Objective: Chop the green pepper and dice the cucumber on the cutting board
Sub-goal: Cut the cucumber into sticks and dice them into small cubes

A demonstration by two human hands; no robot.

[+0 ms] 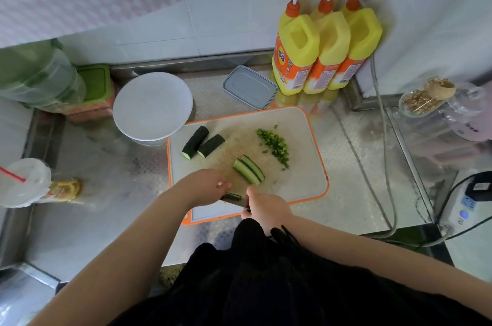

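My left hand pins a cucumber strip; right hand grips the knife. Fingertips near the blade risk a nick.

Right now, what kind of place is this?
Likely a small kitchen prep counter, maybe commercial: a steel worktop against tiled walls, a cutting board with chopped pepper and cucumber pieces, and three detergent bottles in the corner.

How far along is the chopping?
The green pepper looks done, lying in a chopped pile. The left hand steadies a cucumber piece while the right hand cuts it. Two strips and two whole chunks are left.
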